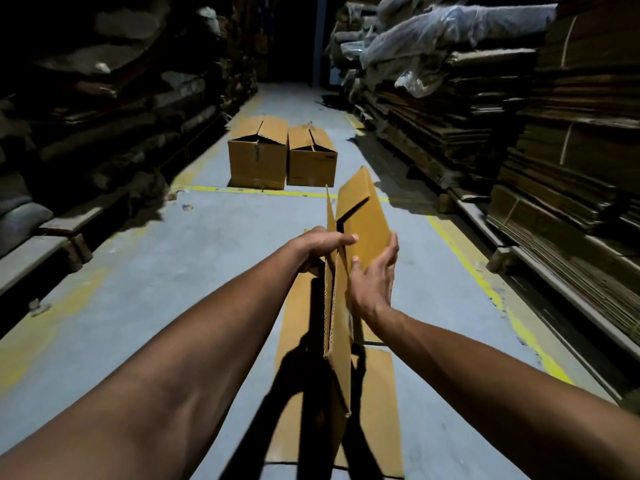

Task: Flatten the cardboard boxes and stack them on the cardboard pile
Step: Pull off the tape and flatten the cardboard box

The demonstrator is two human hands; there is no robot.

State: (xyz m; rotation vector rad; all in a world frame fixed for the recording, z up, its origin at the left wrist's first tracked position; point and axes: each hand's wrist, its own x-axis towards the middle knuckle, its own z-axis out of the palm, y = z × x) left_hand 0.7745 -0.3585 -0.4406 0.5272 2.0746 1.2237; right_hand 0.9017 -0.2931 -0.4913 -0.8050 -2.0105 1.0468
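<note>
The flattened box [360, 220] stands edge-up at centre frame; your left hand [320, 247] grips it, your right hand [375, 275] presses it open-fingered.

A grey concrete floor [145, 271] runs away down a narrow aisle, marked with worn yellow lines [464, 251]: one crosses the aisle in the middle distance and another runs along the right side toward the near corner. On the left, dark shelving [104, 109] holds dim, bulky bundles too shadowed to make out, with a grey wooden ledge [41, 251] low at the near left. On the right, crumpled clear plastic sheeting [433, 32] lies draped high up. A small scrap of litter [187, 207] lies on the floor at the left, just this side of the cross line. At the far end a blue post [318, 46] stands upright against darkness.
</note>
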